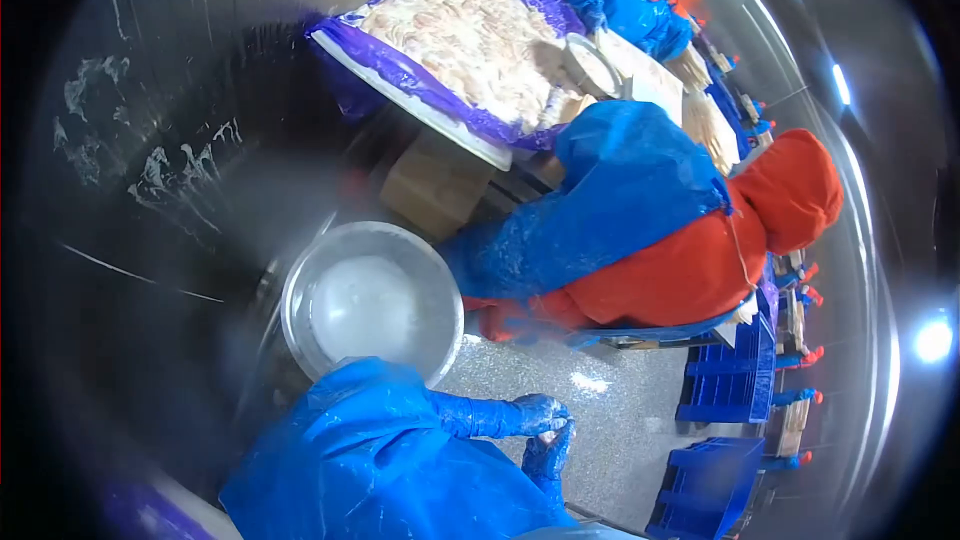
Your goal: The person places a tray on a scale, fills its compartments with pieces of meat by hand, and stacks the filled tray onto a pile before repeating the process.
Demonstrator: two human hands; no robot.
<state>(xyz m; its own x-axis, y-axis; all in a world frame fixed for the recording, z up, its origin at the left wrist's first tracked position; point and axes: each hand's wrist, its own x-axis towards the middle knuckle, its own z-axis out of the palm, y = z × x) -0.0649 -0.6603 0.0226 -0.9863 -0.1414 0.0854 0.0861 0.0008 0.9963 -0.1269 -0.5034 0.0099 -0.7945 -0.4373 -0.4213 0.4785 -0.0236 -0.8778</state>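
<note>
My left hand point(540, 414) and my right hand point(548, 452) meet in front of me, both in wet, pale-smeared blue covering. Blue plastic sleeves run up both arms. The fingers of both hands are drawn together and touch at the tips. A small pale patch shows between them, too small to make out. Beside my left arm is a large round metal basin point(440, 270), whose bottom looks whitish. The grey speckled floor point(610, 400) lies behind my hands.
A co-worker point(640, 230) in blue and red stands beside a purple-lined tray point(410, 100) heaped with pale, wet pieces. Further off are another co-worker point(625, 0), a round white bowl point(592, 65), a cardboard box point(435, 185) and blue crates point(705, 485). The view is turned sideways.
</note>
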